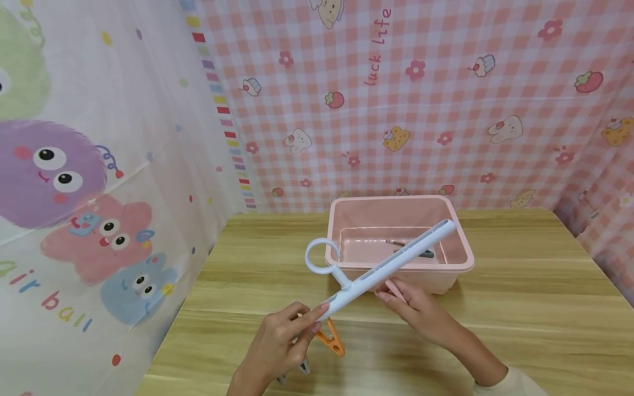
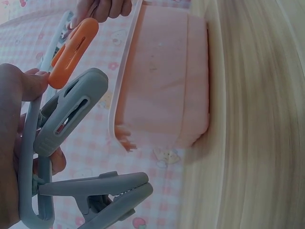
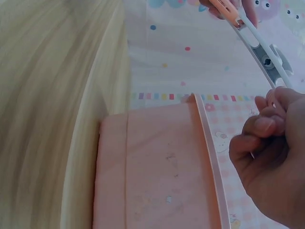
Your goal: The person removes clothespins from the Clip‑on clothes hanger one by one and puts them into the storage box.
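Clip hanger (image 1: 386, 270), light blue, held aslant at a pink bin (image 1: 464, 236).
Head view: our left hand (image 1: 284, 338) pinches the hanger's lower end; our right hand (image 1: 418, 308) pinches a pink clip (image 1: 396, 291) under the bar, which crosses the bin's mouth and partly hides a dark clip (image 1: 426, 253) lying inside; orange clip (image 1: 334, 342) beside our left fingers; wooden table (image 1: 520, 286) beneath, checked cloth (image 1: 436, 104) behind. Left wrist view: two grey clips (image 2: 71, 112) and the orange one line the hanger near our left hand; the bin's wall hides its contents. Right wrist view: our right fingers, curled, cover most of the pink clip; whether it touches the bar, we cannot tell.
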The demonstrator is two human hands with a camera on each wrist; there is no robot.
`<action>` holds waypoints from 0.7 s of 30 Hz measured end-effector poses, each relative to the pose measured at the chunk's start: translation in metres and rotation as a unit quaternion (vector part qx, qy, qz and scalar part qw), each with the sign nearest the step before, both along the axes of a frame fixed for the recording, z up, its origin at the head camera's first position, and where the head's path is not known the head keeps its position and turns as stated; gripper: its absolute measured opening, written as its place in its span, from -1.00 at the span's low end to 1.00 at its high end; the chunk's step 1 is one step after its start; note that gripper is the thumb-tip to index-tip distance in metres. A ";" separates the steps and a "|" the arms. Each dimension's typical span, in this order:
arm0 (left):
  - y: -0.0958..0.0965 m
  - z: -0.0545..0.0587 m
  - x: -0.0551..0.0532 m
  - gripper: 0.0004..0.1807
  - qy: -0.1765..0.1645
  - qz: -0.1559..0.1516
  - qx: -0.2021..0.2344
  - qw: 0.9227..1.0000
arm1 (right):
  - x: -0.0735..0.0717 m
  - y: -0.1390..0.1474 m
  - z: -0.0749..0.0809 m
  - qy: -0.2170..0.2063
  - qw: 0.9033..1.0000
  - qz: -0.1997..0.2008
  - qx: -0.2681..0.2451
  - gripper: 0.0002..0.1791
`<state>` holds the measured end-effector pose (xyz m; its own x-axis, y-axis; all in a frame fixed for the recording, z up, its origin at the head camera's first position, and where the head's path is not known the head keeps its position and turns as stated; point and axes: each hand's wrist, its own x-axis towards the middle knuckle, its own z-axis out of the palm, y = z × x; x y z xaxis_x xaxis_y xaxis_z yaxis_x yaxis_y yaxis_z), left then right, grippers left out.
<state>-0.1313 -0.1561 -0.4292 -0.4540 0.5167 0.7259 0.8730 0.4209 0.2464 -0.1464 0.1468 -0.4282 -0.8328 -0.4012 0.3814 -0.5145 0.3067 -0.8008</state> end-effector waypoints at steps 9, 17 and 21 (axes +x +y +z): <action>0.000 -0.001 0.001 -0.66 0.012 0.010 -0.005 1.000 | -0.007 0.005 0.003 0.214 0.969 -0.061 0.108 -0.96; 0.001 0.000 0.001 -0.65 0.012 0.016 -0.009 1.000 | -0.010 0.010 0.009 0.325 0.908 -0.152 0.219 -0.47; 0.001 0.000 0.000 -0.64 0.010 0.019 -0.012 1.000 | -0.011 0.011 0.010 0.354 0.891 -0.166 0.233 -0.41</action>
